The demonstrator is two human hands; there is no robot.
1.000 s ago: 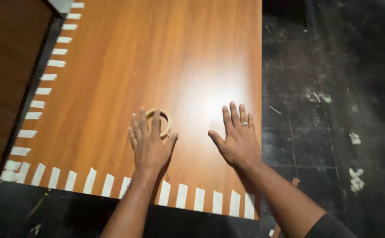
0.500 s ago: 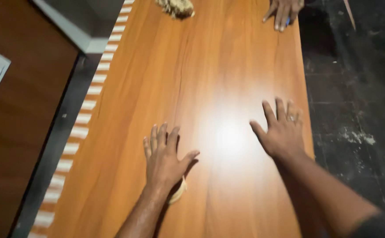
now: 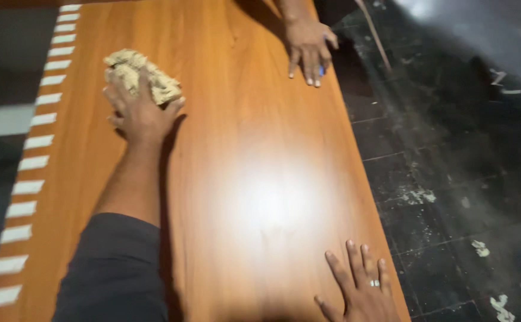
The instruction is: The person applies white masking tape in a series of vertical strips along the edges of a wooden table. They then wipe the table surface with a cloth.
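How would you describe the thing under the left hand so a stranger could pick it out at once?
Start with the long orange-brown wooden board edged along its left side by short pale strips. Near its far left part, the left hand rests on a crumpled beige cloth wad. It is the only soft, rough lump on the smooth glossy board.

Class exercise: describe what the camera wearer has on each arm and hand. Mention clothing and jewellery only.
The left arm wears a dark grey sleeve pushed up, leaving the forearm bare. The left hand shows no jewellery. The right hand wears a silver-coloured ring on one finger; its arm is out of view.
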